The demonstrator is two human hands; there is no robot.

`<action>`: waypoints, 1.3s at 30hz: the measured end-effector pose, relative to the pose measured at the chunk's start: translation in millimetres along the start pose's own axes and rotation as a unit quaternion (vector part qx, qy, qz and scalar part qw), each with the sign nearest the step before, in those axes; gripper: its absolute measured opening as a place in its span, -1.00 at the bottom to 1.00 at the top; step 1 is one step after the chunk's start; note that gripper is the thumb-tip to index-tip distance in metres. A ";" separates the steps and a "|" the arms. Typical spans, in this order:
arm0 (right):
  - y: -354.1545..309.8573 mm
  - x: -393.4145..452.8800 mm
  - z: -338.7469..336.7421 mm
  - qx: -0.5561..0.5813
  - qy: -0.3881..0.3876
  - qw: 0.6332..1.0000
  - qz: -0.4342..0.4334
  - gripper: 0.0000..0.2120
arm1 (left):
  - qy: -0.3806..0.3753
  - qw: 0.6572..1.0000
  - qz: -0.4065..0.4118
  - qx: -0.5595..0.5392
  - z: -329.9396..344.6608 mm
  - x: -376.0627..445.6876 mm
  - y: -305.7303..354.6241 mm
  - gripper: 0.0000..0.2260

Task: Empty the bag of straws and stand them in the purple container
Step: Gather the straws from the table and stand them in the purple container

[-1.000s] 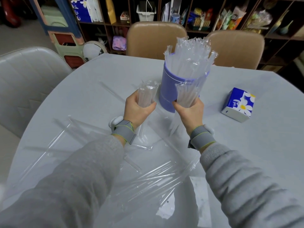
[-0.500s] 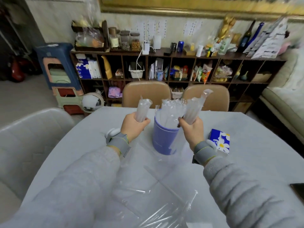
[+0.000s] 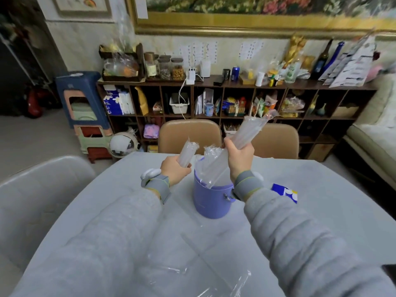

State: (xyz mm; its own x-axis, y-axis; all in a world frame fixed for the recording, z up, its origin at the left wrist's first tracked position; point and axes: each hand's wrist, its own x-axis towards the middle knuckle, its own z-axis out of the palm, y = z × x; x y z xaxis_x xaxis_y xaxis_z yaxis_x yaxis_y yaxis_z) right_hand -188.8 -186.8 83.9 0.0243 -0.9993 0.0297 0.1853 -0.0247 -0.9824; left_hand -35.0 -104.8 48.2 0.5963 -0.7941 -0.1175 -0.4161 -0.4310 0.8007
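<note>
The purple container (image 3: 211,202) stands mid-table with clear wrapped straws (image 3: 209,155) sticking up inside it. My right hand (image 3: 240,157) is above its rim, shut on a tilted bundle of straws (image 3: 250,130) whose lower ends dip into the container. My left hand (image 3: 174,170), just left of the container, grips a smaller upright bundle of straws (image 3: 188,153). The empty clear plastic bag (image 3: 192,273) lies crumpled on the table near me, between my sleeves.
A blue tissue pack (image 3: 286,192) lies right of the container, partly behind my right arm. Two tan chairs (image 3: 190,135) stand at the far table edge, a grey chair (image 3: 42,189) at the left. A cluttered shelf (image 3: 235,99) lines the wall.
My head has tilted up, showing more of the room. My right hand has risen and swung its bundle over the container, lower ends in. My left hand lifted slightly.
</note>
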 end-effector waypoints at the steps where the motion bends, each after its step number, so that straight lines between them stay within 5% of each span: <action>1: 5.5 10.7 0.0 -0.004 -0.011 1.000 0.000 -0.76 | 0.001 1.000 -0.011 -0.009 11.7 4.9 -0.3 -0.86; 5: 12.1 30.3 -6.8 -0.014 -0.026 0.999 -0.023 -0.85 | -0.008 0.999 -0.032 -0.005 44.5 15.0 -5.4 -0.88; 14: 45.3 41.4 -27.0 -0.121 -0.133 0.983 -0.046 -0.84 | -0.111 0.972 -0.055 0.199 70.4 8.6 10.8 -0.90; 18: 62.5 32.1 -37.4 -0.233 -0.207 0.946 -0.088 -0.84 | -0.188 0.976 -0.106 0.042 67.3 -11.6 2.2 -0.92; 24: 98.5 13.4 -62.5 -0.366 -0.124 0.918 -0.086 -0.23 | -0.141 0.985 -0.038 -0.088 42.7 -17.1 3.2 -0.95; 28: 106.3 3.5 -66.4 -0.437 -0.182 0.876 -0.087 -0.18 | -0.090 0.983 0.014 -0.158 24.6 -5.6 13.2 -0.89; 34: 75.8 -4.1 -58.1 -0.295 -0.102 0.935 -0.169 0.08 | -0.071 0.991 -0.013 -0.117 27.4 -2.0 4.1 -0.93; 36: 62.0 -2.5 -52.9 -0.322 -0.093 0.901 -0.274 -0.01 | -0.073 0.991 -0.017 -0.112 31.1 -2.8 1.6 -0.94; 39: 60.9 4.5 -49.2 -0.463 -0.169 0.797 -0.350 -0.21 | -0.084 0.990 -0.011 -0.114 30.5 -4.2 3.2 -0.94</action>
State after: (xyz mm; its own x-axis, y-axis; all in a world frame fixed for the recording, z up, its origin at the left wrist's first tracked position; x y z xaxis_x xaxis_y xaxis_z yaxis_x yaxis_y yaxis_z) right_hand -225.7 -194.2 15.1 0.5249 -0.6700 0.5250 -0.5306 -0.7398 -0.4137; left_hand -59.8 -115.9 33.4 0.4731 -0.8538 -0.2172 -0.2263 -0.3560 0.9066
